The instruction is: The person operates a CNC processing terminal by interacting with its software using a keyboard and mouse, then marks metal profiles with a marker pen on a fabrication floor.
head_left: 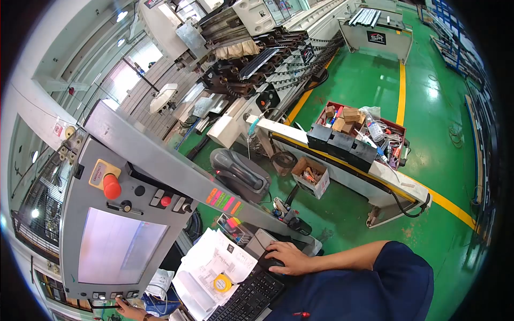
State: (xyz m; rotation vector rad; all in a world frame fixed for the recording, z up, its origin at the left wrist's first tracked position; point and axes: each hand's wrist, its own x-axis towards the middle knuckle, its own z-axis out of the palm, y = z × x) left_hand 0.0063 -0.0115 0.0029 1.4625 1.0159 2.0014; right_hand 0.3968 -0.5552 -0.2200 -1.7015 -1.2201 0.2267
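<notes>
My right hand [289, 258] rests over a black computer mouse [271, 262], fingers curved around it, beside a black keyboard [249, 299]. At the bottom left, my left hand [130, 310] reaches to the row of buttons [115, 295] under the screen [122, 246] of a grey control panel [75, 214]. One finger is stretched out to a button; the other fingers are partly hidden. Papers [206, 267] with handwriting lie left of the keyboard, with a round yellow tape measure [222, 283] on top.
A red emergency button [112, 187] sticks out of the panel. Beyond are a handheld scanner in a dark cradle [238, 171], a cardboard box [311, 179], a red tray of tools and bottles [333, 107], and a large machine [241, 69]. A hanging cable [412, 214] loops near the white beam.
</notes>
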